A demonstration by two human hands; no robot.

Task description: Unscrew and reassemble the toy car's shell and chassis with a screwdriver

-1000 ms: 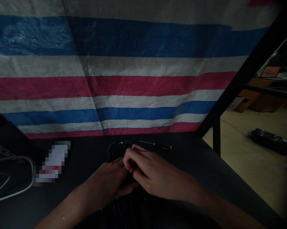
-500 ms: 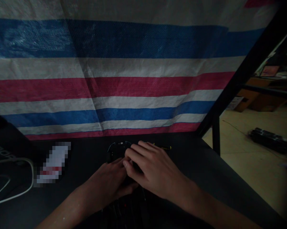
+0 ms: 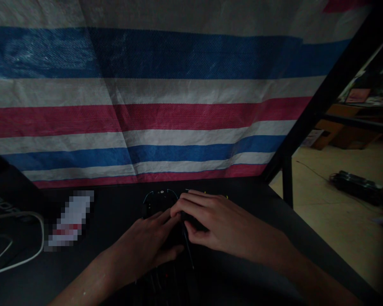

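The left hand [image 3: 151, 239] and right hand [image 3: 215, 216] meet over a black, round-ended device [image 3: 157, 201] on the dark-grey table [image 3: 117, 202]; I can't tell their grip.

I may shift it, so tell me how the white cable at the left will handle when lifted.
The white cable is probably flexible, since it runs in curves. It looks thin, so it is likely light. Its rounded bends suggest it may spring a little rather than straighten.

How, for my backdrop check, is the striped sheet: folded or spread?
Spread, though creased: the striped sheet reaches wide behind the table.
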